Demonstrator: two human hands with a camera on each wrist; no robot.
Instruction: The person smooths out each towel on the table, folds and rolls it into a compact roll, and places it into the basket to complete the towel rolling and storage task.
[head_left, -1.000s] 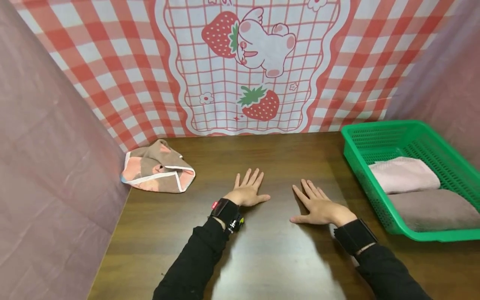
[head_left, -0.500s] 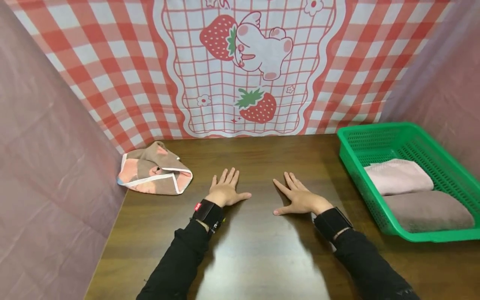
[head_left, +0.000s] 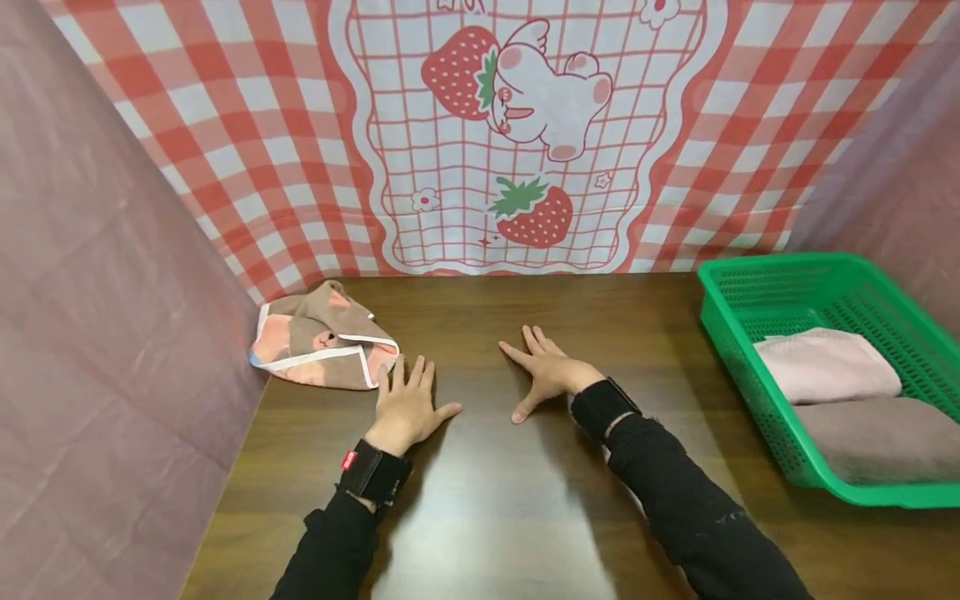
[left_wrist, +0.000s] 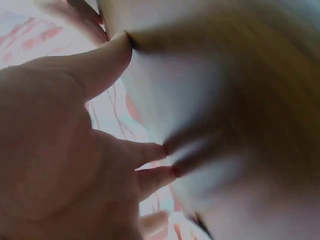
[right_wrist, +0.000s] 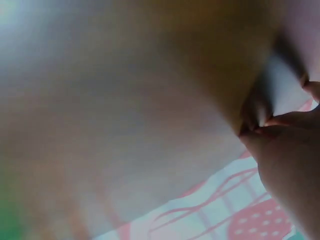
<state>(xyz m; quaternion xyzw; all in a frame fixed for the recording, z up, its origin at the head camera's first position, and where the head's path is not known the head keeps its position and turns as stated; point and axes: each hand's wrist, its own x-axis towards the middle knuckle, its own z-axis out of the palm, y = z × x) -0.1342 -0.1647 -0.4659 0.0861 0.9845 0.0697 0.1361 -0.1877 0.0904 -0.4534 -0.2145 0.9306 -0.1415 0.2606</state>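
Note:
A brown and pink towel point(head_left: 315, 337) with white edging lies crumpled at the table's back left. My left hand point(head_left: 405, 411) is spread just in front of it, its fingertips right at the towel's near right corner in the head view. In the left wrist view the fingertips point(left_wrist: 167, 172) of that hand meet the shiny tabletop. To the right, my right hand point(head_left: 551, 372) is spread low over the wooden table point(head_left: 480, 483), fingers pointing toward the back left. Neither hand grips anything. The right wrist view shows part of the right hand point(right_wrist: 290, 160) at its edge.
A green plastic basket point(head_left: 750, 392) stands on the right, holding a folded pale pink towel point(head_left: 828, 367) and a folded brown towel point(head_left: 885, 437). Behind the table hangs a red checked cloth point(head_left: 262, 133) with strawberries. A pink curtain point(head_left: 112, 333) borders the left side.
Both hands have slid left across the table, the left one up to the towel's corner. The right hand is now farther from the basket. Towel and basket have not moved.

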